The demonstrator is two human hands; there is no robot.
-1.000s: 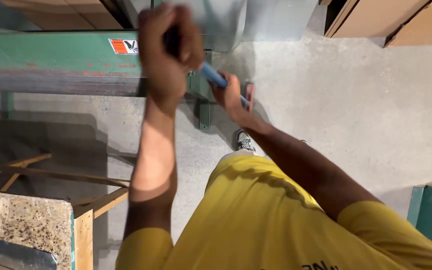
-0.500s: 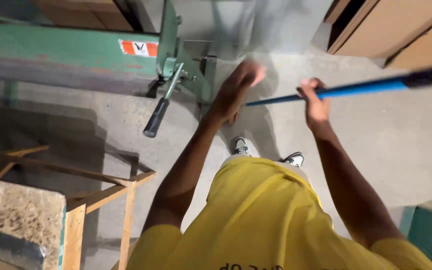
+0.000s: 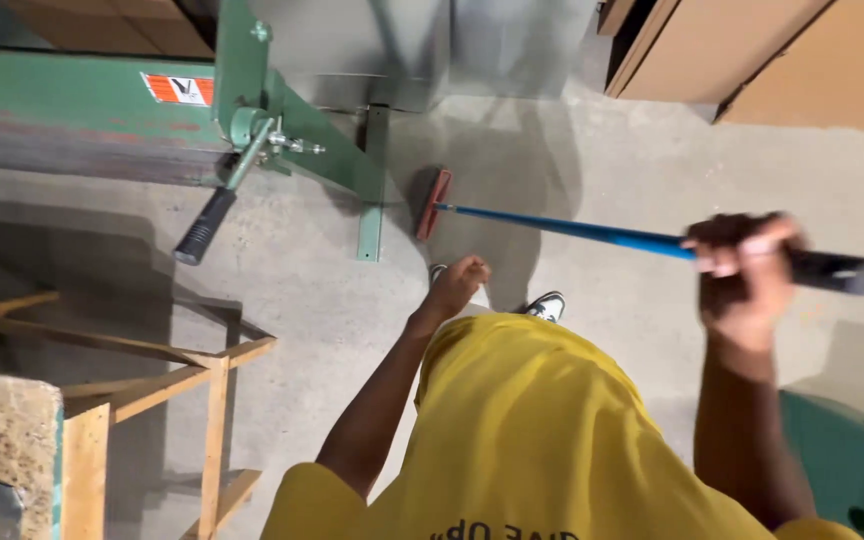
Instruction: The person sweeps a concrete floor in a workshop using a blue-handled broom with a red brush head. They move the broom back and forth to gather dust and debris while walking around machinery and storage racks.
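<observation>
My right hand (image 3: 742,272) grips the upper end of a push broom, just below its black end grip. The blue broom handle (image 3: 572,229) slants left and down to a red broom head (image 3: 433,203) resting on the concrete floor beside the leg of a green machine. My left hand (image 3: 457,283) hangs lower, over my shoes, fingers loosely curled, holding nothing and away from the handle. My yellow shirt fills the bottom of the view.
A green metal machine (image 3: 82,95) with a black-handled lever (image 3: 204,225) runs along the upper left. A wooden frame (image 3: 152,375) and a stone slab (image 3: 2,440) stand at lower left. Brown cardboard boxes (image 3: 752,60) sit at upper right, a green bin (image 3: 852,460) at lower right.
My left hand has let go of the broom handle and dropped toward my body. My right hand has swung the handle to the right, and the broom head now rests on the floor.
</observation>
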